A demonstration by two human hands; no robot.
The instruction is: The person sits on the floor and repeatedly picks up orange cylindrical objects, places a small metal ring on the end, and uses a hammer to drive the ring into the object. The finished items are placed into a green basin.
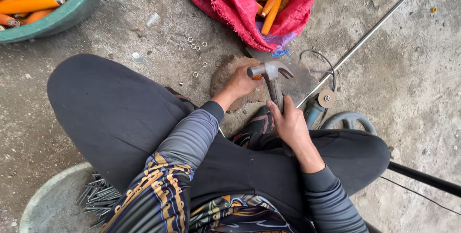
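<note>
My right hand grips the handle of a steel claw hammer, whose head hangs just above my left hand. My left hand is closed around a small orange piece that it holds upright on a brown stone block on the floor. Most of that piece is hidden by my fingers and the hammer head. I sit cross-legged in dark trousers, with my knees on either side of the block.
A green basin of orange handles stands top left. A red sack with more of them lies at top centre. Small metal rings are scattered on the concrete. An angle grinder, a long steel rod and a grey basin of nails surround me.
</note>
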